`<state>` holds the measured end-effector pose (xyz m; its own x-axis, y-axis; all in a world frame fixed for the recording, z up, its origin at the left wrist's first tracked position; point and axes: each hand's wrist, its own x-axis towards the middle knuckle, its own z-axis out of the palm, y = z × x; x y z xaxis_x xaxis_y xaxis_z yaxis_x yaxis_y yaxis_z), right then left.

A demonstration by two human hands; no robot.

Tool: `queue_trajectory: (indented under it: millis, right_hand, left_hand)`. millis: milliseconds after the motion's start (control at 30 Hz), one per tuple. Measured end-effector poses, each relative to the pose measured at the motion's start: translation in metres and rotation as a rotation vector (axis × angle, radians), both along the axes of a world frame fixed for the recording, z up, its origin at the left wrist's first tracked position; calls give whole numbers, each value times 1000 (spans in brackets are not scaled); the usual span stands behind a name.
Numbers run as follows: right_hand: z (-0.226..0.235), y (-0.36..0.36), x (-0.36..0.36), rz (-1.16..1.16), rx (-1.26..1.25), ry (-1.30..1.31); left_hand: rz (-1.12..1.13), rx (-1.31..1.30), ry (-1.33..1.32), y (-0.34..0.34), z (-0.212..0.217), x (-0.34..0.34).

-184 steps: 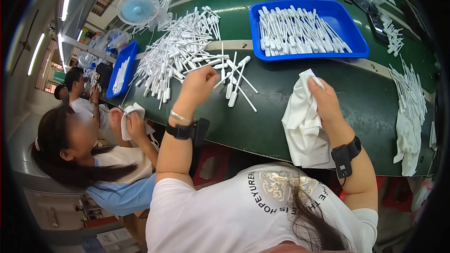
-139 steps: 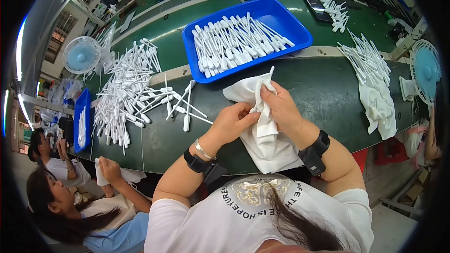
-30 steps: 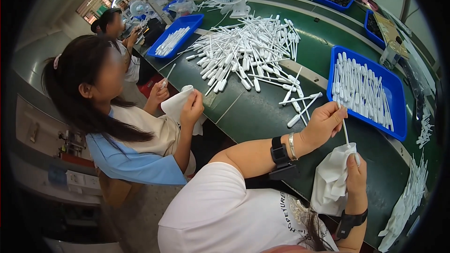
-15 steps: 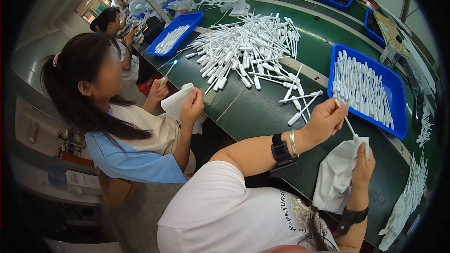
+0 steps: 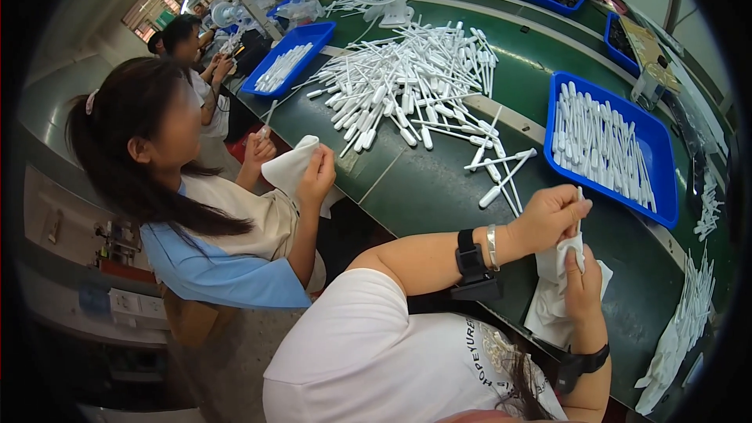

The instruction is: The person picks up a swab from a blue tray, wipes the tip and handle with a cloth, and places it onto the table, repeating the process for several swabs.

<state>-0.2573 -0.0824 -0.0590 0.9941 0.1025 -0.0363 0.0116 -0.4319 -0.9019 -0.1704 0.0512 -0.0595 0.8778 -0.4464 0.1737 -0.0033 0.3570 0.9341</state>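
The wearer's 2 hands, left hand (image 5: 552,215) and right hand (image 5: 583,286), have 1 white stick (image 5: 579,229) and 1 white cloth (image 5: 551,304) between them, right of centre. Counting cloths, 2 more show: 1 with the co-worker (image 5: 211,188) at left, 1 at lower right. At least 4 blue trays are visible: 2 bearing white sticks, at upper left (image 5: 323,34) and right (image 5: 666,188), and 2 with black pieces, upper right. 2 fans show near the top. The heap (image 5: 415,78) at upper centre is too tangled to count.
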Motion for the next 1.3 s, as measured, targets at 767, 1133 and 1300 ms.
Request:
queue_trajectory:
  millis: [767, 1133, 1300]
  right_hand:
    - [-8, -34, 22, -352, 1108, 200]
    - [-11, -35, 24, -326, 992, 80]
    - [-6, -39, 25, -372, 1137, 86]
  left_hand:
    - [158, -307, 222, 9, 5, 24]
    - [22, -154, -110, 4, 0, 10]
    - [-46, -170, -135, 1, 1, 10]
